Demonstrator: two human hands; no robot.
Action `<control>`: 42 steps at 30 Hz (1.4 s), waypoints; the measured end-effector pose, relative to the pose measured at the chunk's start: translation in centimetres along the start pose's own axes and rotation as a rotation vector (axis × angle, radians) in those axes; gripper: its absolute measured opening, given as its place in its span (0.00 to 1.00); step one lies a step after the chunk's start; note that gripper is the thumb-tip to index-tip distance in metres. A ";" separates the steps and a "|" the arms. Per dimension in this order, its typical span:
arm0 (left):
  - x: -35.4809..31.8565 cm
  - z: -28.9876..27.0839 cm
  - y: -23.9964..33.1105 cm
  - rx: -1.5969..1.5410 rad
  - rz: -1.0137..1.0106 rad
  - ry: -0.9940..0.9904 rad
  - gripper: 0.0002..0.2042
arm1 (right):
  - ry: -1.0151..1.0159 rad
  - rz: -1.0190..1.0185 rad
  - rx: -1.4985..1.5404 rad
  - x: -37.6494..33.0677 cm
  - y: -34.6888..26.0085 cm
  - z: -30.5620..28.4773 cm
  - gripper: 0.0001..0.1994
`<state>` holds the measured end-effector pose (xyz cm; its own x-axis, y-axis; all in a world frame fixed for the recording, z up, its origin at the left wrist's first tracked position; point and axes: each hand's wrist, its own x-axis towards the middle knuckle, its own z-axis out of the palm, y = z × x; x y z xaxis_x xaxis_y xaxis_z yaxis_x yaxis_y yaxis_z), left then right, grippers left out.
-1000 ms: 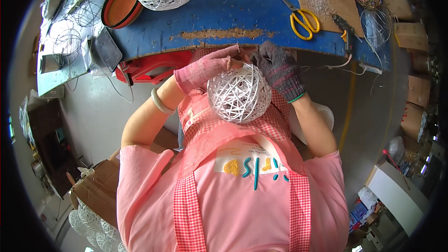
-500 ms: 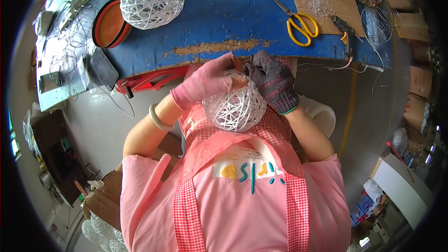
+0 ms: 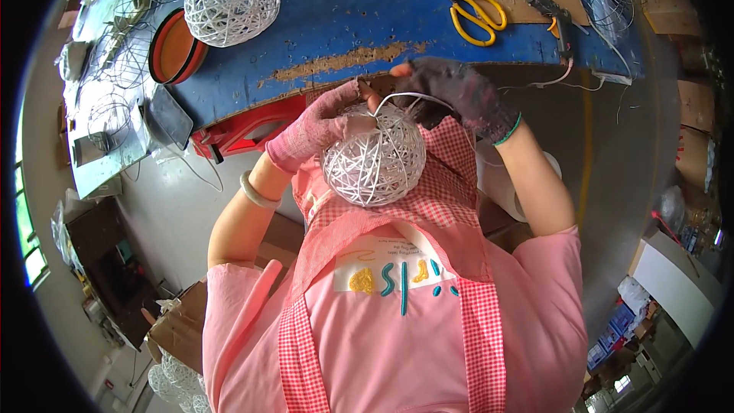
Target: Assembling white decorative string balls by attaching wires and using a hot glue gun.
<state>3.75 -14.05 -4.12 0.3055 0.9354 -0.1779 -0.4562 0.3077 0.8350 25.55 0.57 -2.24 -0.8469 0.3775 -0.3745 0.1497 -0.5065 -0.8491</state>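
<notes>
A white openwork ball (image 3: 375,164) of criss-crossed strands rests in front of my apron, over my lap. My left hand (image 3: 317,128), in a pink fingerless glove, grips its upper left side, thumb and fingers closed at the top. From there a loose white strand (image 3: 409,95) arcs over to my right hand (image 3: 466,99). That hand wears a dark grey glove with a green cuff edge, is slightly blurred, and has its fingers closed round the strand; the strand's far end is hidden in it.
On the blue table (image 3: 329,23) lie a larger white strand ball (image 3: 233,1), an orange round container with a black rim (image 3: 177,50), yellow-handled scissors (image 3: 478,19) and a glue gun (image 3: 558,23) with its cable. Wire loops crowd the left end. Cardboard (image 3: 527,0) lies at the far right.
My right hand has moved right, away from my left hand, and the white strand now shows arched between them. The ball has shifted slightly left. The whole view has shifted a little.
</notes>
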 end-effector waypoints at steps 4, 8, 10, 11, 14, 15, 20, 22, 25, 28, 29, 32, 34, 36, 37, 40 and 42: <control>-0.3 -1.0 -0.7 -0.046 -0.063 0.004 0.13 | -0.177 -0.196 -0.518 0.6 0.2 0.7 0.14; -0.3 -1.0 -1.1 -0.010 -0.078 0.052 0.12 | -0.255 -0.174 -0.418 1.8 0.3 0.5 0.13; 0.1 -1.6 -1.5 -0.088 -0.058 0.033 0.13 | -0.270 -0.260 -0.505 2.5 0.3 0.7 0.12; 0.2 -1.4 -1.2 -0.123 -0.079 0.021 0.13 | -0.244 -0.326 -0.596 2.7 0.2 0.9 0.11; 0.2 -1.2 -1.9 -0.108 -0.032 0.028 0.14 | -0.194 -0.451 -0.809 2.8 -0.6 1.6 0.09; 0.2 -1.2 -1.9 -0.132 -0.037 0.029 0.14 | -0.209 -0.425 -0.790 2.9 -0.9 1.6 0.09; 0.7 -0.9 -1.3 -0.248 0.036 -0.028 0.10 | -0.242 -0.027 -0.484 3.7 -0.9 0.9 0.08; 0.8 0.0 -1.0 -0.190 0.035 0.028 0.11 | -0.253 0.098 -0.479 3.7 -1.5 0.6 0.08; 0.9 0.2 -0.8 -0.197 0.007 0.006 0.11 | -0.246 0.228 -0.414 4.3 -1.6 0.1 0.09; 1.0 -0.8 -1.6 -0.214 0.013 -0.028 0.13 | -0.210 0.272 -0.451 4.5 -1.4 0.7 0.09; 1.1 -1.2 -2.2 -0.216 0.011 -0.028 0.13 | -0.158 0.157 -0.638 4.6 -1.2 0.9 0.09; 1.1 -1.5 -2.3 -0.102 0.069 0.035 0.13 | -0.053 -0.009 -0.953 4.5 -1.4 2.1 0.10; 0.9 -1.2 -1.9 -0.155 0.056 0.049 0.12 | -0.002 -0.058 -1.084 4.3 -2.0 2.8 0.10; 0.9 -0.6 -1.1 -0.127 -0.009 0.083 0.11 | -0.053 0.057 -0.770 3.8 -2.5 2.8 0.10; 0.9 -0.4 -1.0 -0.134 -0.006 0.086 0.11 | -0.047 0.061 -0.775 3.5 -2.8 2.9 0.09; 0.7 -0.5 -0.8 -0.188 -0.024 0.093 0.12 | -0.071 -0.175 -0.853 2.6 -2.7 3.1 0.09; 1.0 -1.3 -1.8 -0.186 0.055 0.052 0.14 | -0.086 -0.318 -0.994 2.0 -2.4 4.0 0.08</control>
<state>3.77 -13.42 -6.45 0.2339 0.9581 -0.1653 -0.6189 0.2778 0.7347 21.48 -0.55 0.52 -0.9484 0.3052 -0.0858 0.2329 0.4868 -0.8419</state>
